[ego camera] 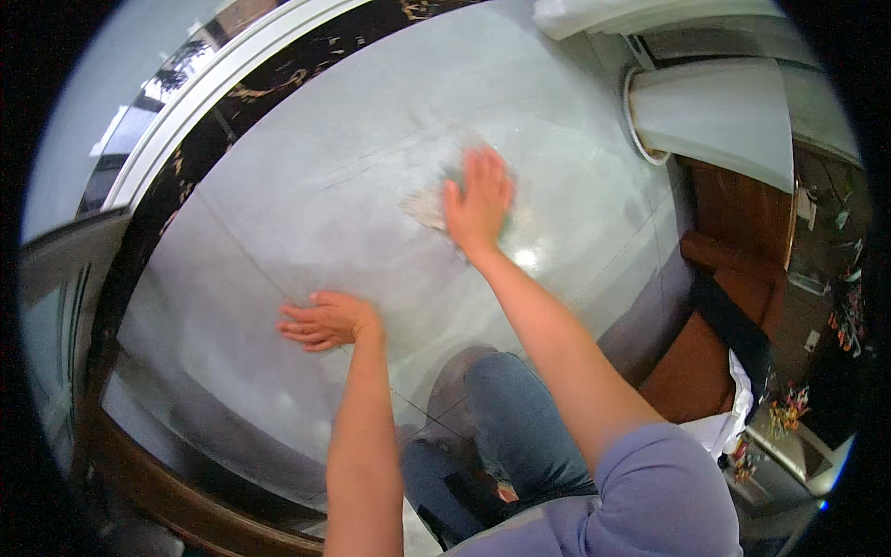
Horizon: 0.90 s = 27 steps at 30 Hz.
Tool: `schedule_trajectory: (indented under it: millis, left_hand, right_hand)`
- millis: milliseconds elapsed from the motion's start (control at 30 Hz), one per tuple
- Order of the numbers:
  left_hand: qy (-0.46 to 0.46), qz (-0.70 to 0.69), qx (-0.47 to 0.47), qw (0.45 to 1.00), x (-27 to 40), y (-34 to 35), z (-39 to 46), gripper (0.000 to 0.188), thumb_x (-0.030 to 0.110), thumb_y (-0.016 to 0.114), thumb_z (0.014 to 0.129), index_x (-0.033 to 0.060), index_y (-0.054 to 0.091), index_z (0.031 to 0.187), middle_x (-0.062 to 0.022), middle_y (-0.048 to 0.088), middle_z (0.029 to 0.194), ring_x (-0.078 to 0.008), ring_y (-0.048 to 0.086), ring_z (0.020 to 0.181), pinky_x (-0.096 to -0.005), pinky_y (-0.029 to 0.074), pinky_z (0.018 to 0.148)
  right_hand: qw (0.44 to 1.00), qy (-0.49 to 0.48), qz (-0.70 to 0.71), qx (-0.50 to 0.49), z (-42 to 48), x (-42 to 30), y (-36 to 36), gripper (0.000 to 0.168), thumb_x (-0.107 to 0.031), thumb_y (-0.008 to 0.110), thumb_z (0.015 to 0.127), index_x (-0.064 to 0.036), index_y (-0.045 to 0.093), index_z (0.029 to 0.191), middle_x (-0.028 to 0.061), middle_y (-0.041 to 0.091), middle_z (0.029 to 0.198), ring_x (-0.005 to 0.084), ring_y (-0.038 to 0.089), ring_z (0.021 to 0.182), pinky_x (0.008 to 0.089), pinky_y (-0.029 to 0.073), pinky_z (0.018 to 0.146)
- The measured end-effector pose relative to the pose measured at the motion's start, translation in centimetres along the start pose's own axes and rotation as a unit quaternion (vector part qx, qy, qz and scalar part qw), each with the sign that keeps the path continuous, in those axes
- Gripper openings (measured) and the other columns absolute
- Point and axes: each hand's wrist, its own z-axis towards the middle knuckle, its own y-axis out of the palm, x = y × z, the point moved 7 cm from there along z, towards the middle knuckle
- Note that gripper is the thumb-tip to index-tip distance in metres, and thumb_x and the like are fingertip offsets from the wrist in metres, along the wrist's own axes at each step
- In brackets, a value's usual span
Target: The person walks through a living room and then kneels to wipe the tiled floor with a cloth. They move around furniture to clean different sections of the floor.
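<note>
On the glossy grey tiled floor (pixel 334 209), my right hand (pixel 480 198) lies over a pale cloth (pixel 424 209) and holds it under the palm. The hand is blurred, and it covers most of the cloth. Bright light reflects off the tile just below the wrist. My left hand (pixel 330 320) is lower and to the left, palm down with its fingers apart and nothing in it. Whether it touches the tiles I cannot tell. My bent knees in blue jeans (pixel 522 418) are close behind both hands.
A dark marble border (pixel 257 87) and a white frame (pixel 209 87) curve along the upper left. At the upper right stands a white tapered object (pixel 710 115) with a rim. Brown upholstered seating (pixel 696 355) is at the right. A brown wooden edge (pixel 181 491) runs along the lower left.
</note>
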Motion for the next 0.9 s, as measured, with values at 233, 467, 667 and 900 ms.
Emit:
schedule_trajectory:
  millis: [233,467,667,900]
  left_hand:
    - [0.045,0.038,-0.013,0.998,2.3,-0.4,-1.6,0.056,0.035,0.045,0.098,0.0125,0.039,0.149,-0.0147,0.032,0.158,-0.0316,0.025,0.148,-0.0581,0.019,0.116]
    - [0.084,0.016,-0.003,0.996,2.4,1.0,-0.9,0.056,0.036,0.045,0.097,0.0114,0.040,0.148,-0.0153,0.033,0.156,-0.0323,0.026,0.146,-0.0583,0.020,0.115]
    - [0.110,0.003,-0.018,0.994,2.7,1.5,-2.1,0.057,0.037,0.045,0.097,0.0103,0.041,0.146,-0.0158,0.034,0.154,-0.0329,0.028,0.145,-0.0585,0.021,0.115]
    - [0.101,-0.004,-0.004,0.995,1.4,2.2,-0.7,0.057,0.038,0.046,0.096,0.0092,0.042,0.145,-0.0163,0.036,0.152,-0.0336,0.029,0.143,-0.0586,0.022,0.114]
  right_hand:
    - [0.954,0.289,-0.073,0.021,-14.2,11.4,-2.4,0.071,-0.034,0.047,0.095,-0.005,0.027,0.156,0.0171,0.018,0.165,0.0376,0.012,0.152,0.0585,0.007,0.119]
    - [0.963,0.265,-0.053,-0.015,-13.3,11.1,-2.5,0.074,-0.034,0.047,0.093,-0.002,0.025,0.156,0.0216,0.013,0.164,0.0417,0.009,0.152,0.0598,0.005,0.119]
    - [0.981,0.184,-0.020,-0.057,-12.9,11.3,-2.9,0.074,-0.033,0.052,0.090,-0.002,0.030,0.153,0.0226,0.014,0.164,0.0421,0.008,0.152,0.0619,0.007,0.119]
    - [0.995,-0.055,0.078,-0.027,-0.2,1.7,-1.4,0.068,-0.037,0.063,0.087,-0.010,0.043,0.146,0.0197,0.026,0.160,0.0397,0.022,0.148,0.0634,0.016,0.116]
